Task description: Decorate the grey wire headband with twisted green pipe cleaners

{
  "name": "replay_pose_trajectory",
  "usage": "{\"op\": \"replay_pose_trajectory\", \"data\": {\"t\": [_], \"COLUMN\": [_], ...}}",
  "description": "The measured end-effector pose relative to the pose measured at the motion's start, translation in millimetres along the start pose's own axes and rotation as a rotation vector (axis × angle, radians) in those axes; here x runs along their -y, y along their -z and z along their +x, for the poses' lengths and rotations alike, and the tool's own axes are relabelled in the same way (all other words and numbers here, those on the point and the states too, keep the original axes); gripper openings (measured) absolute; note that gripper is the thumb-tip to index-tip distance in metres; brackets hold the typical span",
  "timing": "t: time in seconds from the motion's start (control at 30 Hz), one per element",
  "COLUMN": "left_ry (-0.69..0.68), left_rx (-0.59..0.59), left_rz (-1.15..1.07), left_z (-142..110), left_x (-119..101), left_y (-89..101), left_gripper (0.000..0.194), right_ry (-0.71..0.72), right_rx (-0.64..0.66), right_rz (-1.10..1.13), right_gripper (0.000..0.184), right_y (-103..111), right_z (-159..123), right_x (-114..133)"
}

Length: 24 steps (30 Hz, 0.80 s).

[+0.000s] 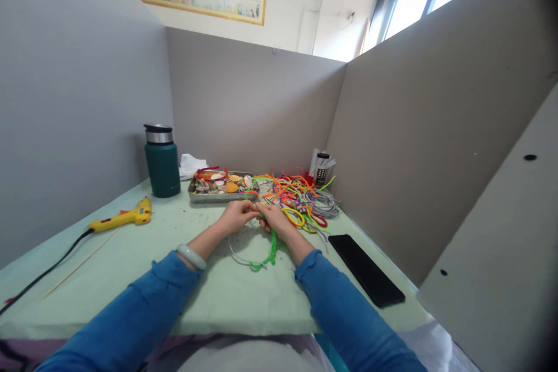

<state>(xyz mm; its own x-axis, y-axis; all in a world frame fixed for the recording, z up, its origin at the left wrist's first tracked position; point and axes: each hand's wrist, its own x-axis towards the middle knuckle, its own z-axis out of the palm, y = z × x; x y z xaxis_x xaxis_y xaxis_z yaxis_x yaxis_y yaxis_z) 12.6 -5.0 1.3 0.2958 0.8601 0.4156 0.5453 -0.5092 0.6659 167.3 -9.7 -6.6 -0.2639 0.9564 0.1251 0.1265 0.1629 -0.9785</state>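
Observation:
Both hands meet over the middle of the table, fingers closed at the top of a thin grey wire ring (236,256). A fuzzy green pipe cleaner (273,249) is wound along the ring's right side and bottom. My left hand (236,217) pinches at a green strand by the ring's upper edge. Right beside it, my right hand (274,218) grips the green-wrapped part of the ring. The fingertips partly hide what lies between them. Just beyond the hands spreads a tangled pile of coloured pipe cleaners (293,189).
A metal tray (209,198) of shells and small pieces stands behind the hands, near a green bottle (162,165). On the left lie a yellow glue gun (120,220) and a thin stick (82,261). A black phone (366,270) lies right. Grey partitions (257,104) enclose the table.

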Motion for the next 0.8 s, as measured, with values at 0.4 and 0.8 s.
{"op": "replay_pose_trajectory", "data": {"t": [0.4,0.8], "left_ry": [0.002,0.009], "left_rx": [-0.058,-0.044], "left_rz": [0.025,0.025], "left_z": [3.1,3.2], "left_x": [5.9,4.4], "left_y": [-0.5,1.5], "left_gripper": [0.025,0.027], "right_ry": [-0.001,0.026], "right_rx": [0.003,0.006], "right_rz": [-0.004,-0.018], "right_gripper": [0.044,0.042], "right_y": [0.5,0.6], "right_z": [3.0,1.9], "right_x": [-3.3,-3.0]}}
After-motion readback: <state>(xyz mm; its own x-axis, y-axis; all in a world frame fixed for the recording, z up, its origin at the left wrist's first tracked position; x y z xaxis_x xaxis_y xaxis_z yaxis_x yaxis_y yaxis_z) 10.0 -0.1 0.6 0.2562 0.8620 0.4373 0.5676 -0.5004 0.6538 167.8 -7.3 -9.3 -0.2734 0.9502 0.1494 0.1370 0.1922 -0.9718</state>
